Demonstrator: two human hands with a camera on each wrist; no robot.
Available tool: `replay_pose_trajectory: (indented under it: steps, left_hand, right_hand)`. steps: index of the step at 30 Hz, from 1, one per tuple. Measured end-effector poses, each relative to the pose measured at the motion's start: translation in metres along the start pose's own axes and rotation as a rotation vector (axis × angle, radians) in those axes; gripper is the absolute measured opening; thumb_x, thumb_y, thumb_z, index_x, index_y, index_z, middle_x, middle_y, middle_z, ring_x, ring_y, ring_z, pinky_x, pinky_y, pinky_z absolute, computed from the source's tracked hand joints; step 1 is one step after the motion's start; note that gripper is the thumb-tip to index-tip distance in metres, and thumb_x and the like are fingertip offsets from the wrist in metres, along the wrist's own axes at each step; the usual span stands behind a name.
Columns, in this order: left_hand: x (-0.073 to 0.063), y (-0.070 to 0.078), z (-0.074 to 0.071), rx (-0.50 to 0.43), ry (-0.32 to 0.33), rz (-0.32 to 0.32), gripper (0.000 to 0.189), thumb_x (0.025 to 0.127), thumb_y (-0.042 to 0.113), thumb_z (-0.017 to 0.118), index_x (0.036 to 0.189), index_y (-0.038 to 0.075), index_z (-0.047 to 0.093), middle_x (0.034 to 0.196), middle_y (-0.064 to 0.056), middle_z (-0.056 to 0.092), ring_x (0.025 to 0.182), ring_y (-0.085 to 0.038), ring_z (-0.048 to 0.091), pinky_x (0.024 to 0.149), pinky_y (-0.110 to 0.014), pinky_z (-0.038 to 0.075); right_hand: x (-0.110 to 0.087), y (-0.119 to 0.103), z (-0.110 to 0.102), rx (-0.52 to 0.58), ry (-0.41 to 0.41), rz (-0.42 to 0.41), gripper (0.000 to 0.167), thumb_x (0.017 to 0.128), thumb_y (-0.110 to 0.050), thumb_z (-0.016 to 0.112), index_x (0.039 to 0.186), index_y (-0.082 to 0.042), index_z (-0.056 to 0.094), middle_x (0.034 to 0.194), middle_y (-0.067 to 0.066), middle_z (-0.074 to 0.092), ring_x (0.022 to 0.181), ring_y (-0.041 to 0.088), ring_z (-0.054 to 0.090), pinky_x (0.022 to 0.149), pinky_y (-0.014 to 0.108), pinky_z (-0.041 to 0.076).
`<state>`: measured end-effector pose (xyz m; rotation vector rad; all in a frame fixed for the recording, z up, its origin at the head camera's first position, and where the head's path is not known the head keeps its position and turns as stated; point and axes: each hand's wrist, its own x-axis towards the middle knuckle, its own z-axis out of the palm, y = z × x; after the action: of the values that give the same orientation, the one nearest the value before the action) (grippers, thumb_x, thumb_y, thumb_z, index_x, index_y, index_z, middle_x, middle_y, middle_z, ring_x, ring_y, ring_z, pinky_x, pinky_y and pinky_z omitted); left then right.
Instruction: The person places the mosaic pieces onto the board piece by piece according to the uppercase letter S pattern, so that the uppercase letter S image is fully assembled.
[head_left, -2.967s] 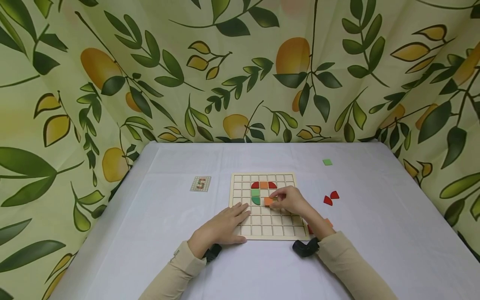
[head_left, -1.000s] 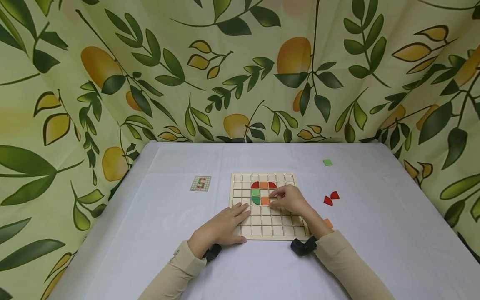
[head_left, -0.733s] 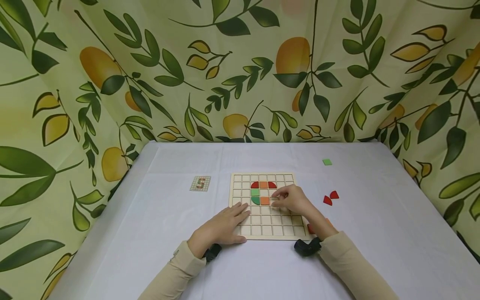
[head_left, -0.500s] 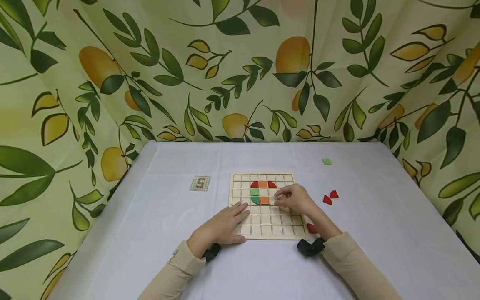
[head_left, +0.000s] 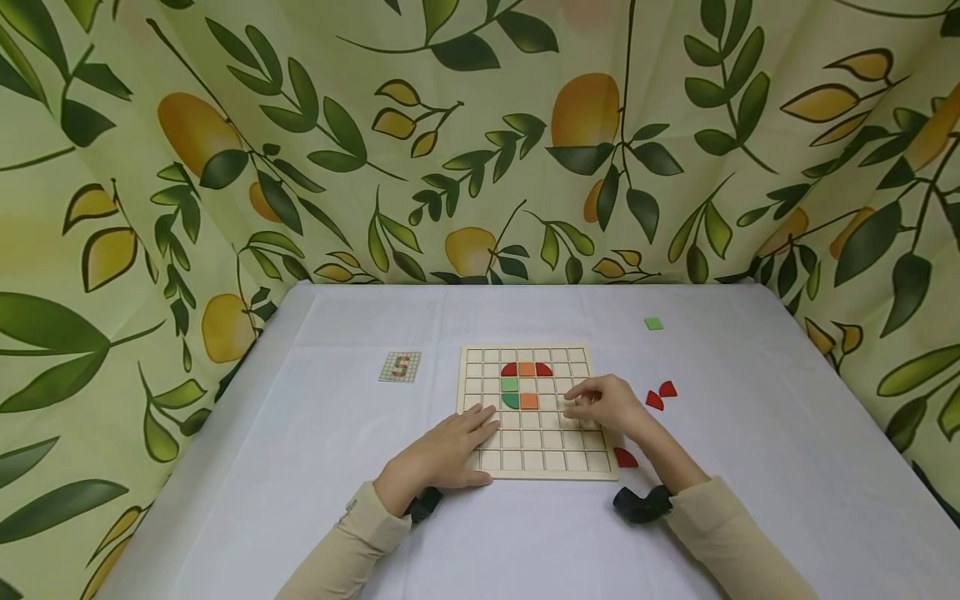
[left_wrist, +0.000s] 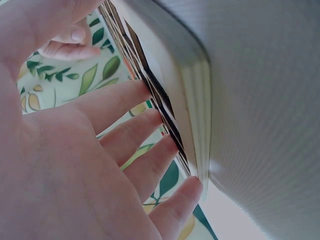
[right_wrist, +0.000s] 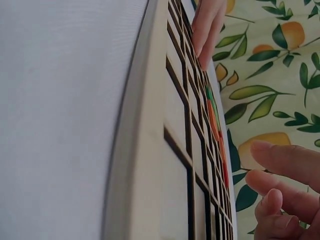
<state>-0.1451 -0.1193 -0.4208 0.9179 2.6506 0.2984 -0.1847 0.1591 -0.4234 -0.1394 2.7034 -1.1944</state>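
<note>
A wooden grid board (head_left: 532, 439) lies on the table. My left hand (head_left: 446, 446) rests on its left edge with fingers spread; the left wrist view shows those fingers (left_wrist: 127, 135) on the edge. Set in the grid are two red quarter-circles (head_left: 510, 369), an orange square (head_left: 527, 369) between them, a light green square (head_left: 510, 384), a dark green quarter-circle (head_left: 511, 401) and a second orange square tile (head_left: 529, 401). My right hand (head_left: 609, 406) hovers over the board's right side, holding nothing, its fingers loosely bent; the right wrist view shows these fingers (right_wrist: 285, 160) apart from the board.
A small pattern card (head_left: 400, 367) showing an S shape lies left of the board. Right of it lie a red quarter-circle (head_left: 625, 457) at the corner, two more red quarter-circles (head_left: 655, 401) farther out, and a light green tile (head_left: 654, 323) towards the back. A leaf-patterned curtain (head_left: 480, 167) hangs behind.
My right hand has set the orange square into the grid beside the dark green quarter-circle, let go and drawn away to the right. The left hand has stayed on the board.
</note>
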Motion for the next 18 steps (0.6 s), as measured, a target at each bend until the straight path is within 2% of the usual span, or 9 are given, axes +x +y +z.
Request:
replay_pose_trajectory:
  steps: [18]
  left_hand:
    - [-0.001, 0.0, 0.0, -0.001, 0.001, 0.005, 0.075, 0.087, 0.037, 0.069, 0.149, 0.01, 0.037, 0.161, -0.007, 0.028, 0.151, -0.027, 0.025, 0.121, -0.047, 0.028]
  right_hand:
    - [-0.022, 0.025, -0.018, 0.028, -0.047, -0.041, 0.026, 0.077, -0.016, 0.079, 0.098, 0.0, 0.074, 0.07, 0.001, 0.052, 0.07, 0.012, 0.045, 0.055, 0.017, 0.036]
